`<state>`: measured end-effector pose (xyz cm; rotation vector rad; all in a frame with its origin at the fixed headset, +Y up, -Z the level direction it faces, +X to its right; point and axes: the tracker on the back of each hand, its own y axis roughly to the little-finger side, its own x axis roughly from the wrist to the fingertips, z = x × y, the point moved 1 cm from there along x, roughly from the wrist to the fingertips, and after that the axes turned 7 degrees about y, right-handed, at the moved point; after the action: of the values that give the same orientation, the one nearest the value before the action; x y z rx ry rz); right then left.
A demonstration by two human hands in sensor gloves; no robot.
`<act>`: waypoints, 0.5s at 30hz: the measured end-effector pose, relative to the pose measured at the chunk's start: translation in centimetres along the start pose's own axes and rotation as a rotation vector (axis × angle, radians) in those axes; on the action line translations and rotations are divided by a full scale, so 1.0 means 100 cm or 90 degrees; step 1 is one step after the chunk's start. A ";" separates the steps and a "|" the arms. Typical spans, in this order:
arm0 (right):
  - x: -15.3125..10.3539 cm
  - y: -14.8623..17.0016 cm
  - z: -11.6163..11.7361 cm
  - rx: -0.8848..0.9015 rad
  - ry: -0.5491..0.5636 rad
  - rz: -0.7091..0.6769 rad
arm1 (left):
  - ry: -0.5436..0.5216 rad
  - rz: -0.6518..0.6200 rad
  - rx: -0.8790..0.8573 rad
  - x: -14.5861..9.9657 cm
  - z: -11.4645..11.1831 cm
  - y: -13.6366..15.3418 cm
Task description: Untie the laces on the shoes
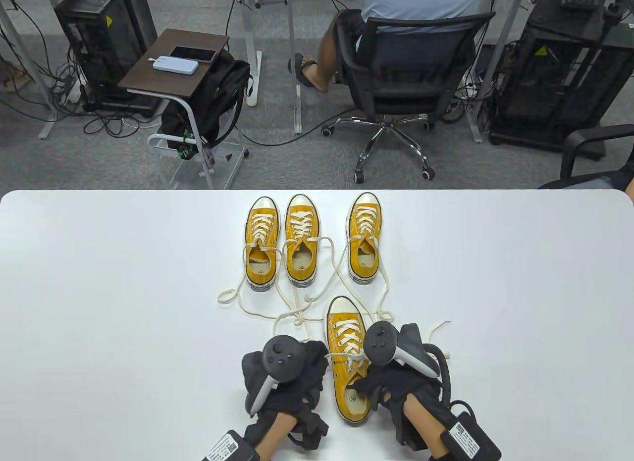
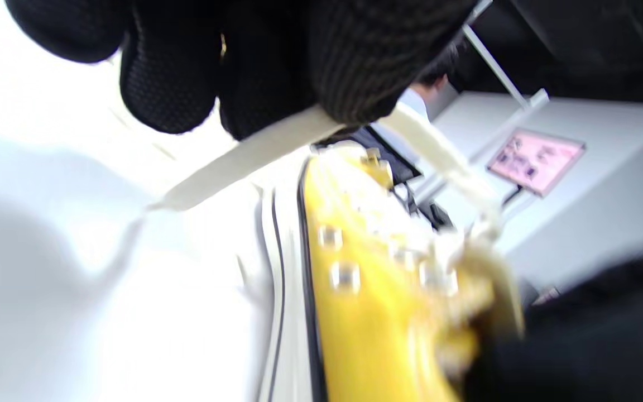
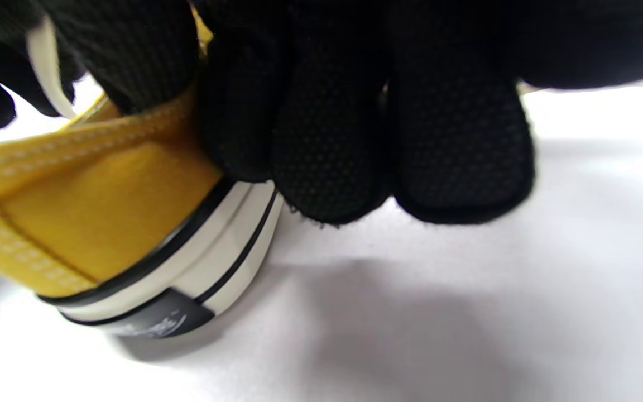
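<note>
A yellow sneaker [image 1: 348, 362] with cream laces lies near the table's front edge, between my hands. My left hand [image 1: 309, 357] pinches one cream lace [image 2: 254, 153] that runs taut to the shoe's eyelets [image 2: 349, 276]. My right hand [image 1: 369, 382] grips the sneaker's right side near the heel [image 3: 104, 212], fingers curled over the canvas collar. Three more yellow sneakers [image 1: 261, 243] [image 1: 302, 245] [image 1: 365, 238] stand in a row farther back, their loose laces [image 1: 277, 307] trailing over the table toward me.
The white table [image 1: 99, 282] stretches wide to both sides. Beyond its far edge are an office chair [image 1: 396, 84] with a seated person, a small side table [image 1: 173, 60] and computer towers.
</note>
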<state>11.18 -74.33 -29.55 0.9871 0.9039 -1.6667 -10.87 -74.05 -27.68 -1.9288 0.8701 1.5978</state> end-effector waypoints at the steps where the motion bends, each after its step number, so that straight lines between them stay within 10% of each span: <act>1: 0.001 0.001 0.000 0.005 -0.003 -0.001 | -0.030 0.010 -0.013 -0.002 0.013 0.006; 9: 0.003 0.005 0.001 0.032 -0.027 0.003 | -0.243 0.153 -0.073 -0.019 0.097 0.063; 15: 0.003 0.007 0.001 0.043 -0.034 0.005 | -0.204 0.335 -0.047 -0.019 0.119 0.107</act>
<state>11.75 -74.69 -29.93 0.9863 0.8115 -1.7187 -26.89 -72.53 -27.81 -1.4915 1.2579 2.1890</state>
